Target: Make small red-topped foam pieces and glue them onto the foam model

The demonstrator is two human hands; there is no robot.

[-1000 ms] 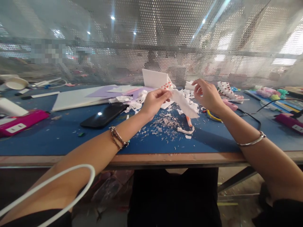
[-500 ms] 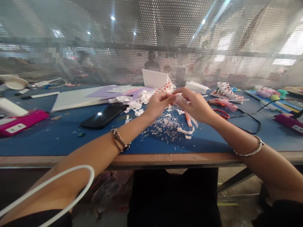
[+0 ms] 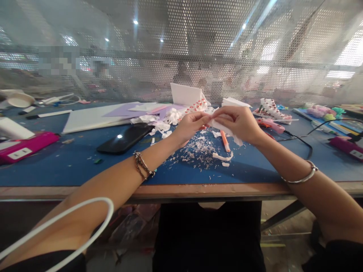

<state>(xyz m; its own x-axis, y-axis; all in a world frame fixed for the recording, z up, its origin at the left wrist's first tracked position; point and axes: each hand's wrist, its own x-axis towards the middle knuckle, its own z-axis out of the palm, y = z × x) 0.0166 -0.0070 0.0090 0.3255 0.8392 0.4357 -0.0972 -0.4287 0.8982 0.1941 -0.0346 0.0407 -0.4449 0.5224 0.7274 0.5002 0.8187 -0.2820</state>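
Note:
Between my two hands is a thin white piece of paper [image 3: 217,129], raised over the blue table. My left hand [image 3: 190,127] pinches its left end between thumb and fingers. With bent fingers closed on it, my right hand [image 3: 238,121] grips the paper from the right, and a loose end hangs below that palm. Small white scraps [image 3: 198,153] lie scattered beneath both hands. An orange and white stick-like tool [image 3: 225,141] rests under my right hand, beside a curled white strip [image 3: 223,156].
A black phone [image 3: 124,139] lies left of my left hand. White and purple sheets [image 3: 93,118] and crumpled paper [image 3: 171,116] sit behind it. To the right are a pink glue gun [image 3: 273,125] with a black cable and a magenta power strip [image 3: 347,147]. A perforated metal screen [image 3: 198,45] stands behind.
My right hand has shifted slightly right and turned, drawing more of the white paper into view between the hands. My left hand has barely moved.

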